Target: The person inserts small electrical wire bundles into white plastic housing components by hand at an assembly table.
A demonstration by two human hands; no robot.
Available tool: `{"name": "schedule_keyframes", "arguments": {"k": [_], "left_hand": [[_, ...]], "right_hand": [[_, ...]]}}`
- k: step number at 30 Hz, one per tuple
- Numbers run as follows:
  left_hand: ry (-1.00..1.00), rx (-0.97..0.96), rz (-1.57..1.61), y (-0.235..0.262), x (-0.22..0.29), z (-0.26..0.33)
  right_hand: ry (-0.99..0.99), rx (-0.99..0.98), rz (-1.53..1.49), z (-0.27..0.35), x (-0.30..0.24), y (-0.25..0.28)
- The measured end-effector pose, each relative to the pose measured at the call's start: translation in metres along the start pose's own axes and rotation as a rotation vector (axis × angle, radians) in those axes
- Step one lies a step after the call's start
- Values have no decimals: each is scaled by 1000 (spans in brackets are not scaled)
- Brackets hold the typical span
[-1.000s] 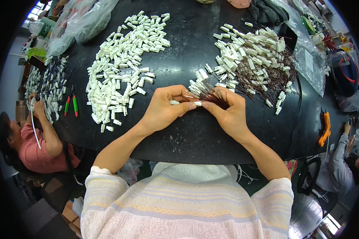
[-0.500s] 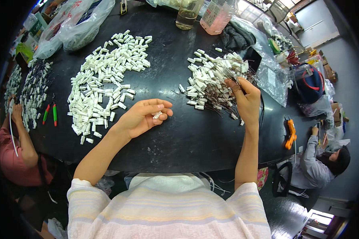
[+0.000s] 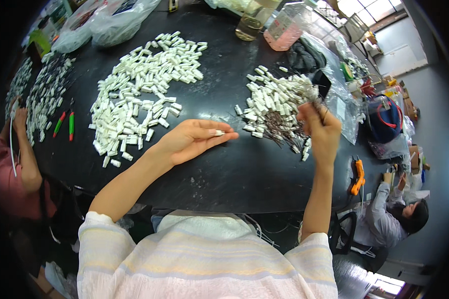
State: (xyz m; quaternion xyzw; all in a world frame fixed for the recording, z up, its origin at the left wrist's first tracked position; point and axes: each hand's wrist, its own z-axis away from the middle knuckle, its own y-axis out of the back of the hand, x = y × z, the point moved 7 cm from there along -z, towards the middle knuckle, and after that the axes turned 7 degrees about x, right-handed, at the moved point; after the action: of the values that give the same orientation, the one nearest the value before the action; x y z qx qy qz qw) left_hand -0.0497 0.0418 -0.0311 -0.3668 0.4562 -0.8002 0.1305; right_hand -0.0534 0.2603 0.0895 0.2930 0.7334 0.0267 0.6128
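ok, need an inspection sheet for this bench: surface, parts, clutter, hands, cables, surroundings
Surface: black table, pale scuffs near the front edge
Parts: loose connectors at left, wired pile at right
Clutter: bags, pink bottle, pliers, orange tool
Hands: left hand pinches a connector; right hand, blurred, holds wires
Cables: white cables below the table edge
Surroundings: co-worker at left, another at right; window upper right

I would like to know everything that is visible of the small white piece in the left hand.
The small white piece is short, block-like and seemingly plastic. The left hand pinches it and covers part of it, so its full shape and finer parts cannot be told. It is held above the black table, apart from the piles.
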Motion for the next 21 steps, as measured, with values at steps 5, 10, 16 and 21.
{"name": "schedule_keyframes", "arguments": {"k": [5,10,16,21], "left_hand": [[47,-37,13,-3,-2,0],[24,-26,-103,-2,-2,2],[-11,62,-294,0,1,0],[65,43,-258,-2,-2,2]], "right_hand": [[-418,-408,-542,56,46,-82],[-507,-380,-652,72,64,-98],[-395,-331,-539,71,65,-94],[-455,-349,-554,69,62,-91]]}}
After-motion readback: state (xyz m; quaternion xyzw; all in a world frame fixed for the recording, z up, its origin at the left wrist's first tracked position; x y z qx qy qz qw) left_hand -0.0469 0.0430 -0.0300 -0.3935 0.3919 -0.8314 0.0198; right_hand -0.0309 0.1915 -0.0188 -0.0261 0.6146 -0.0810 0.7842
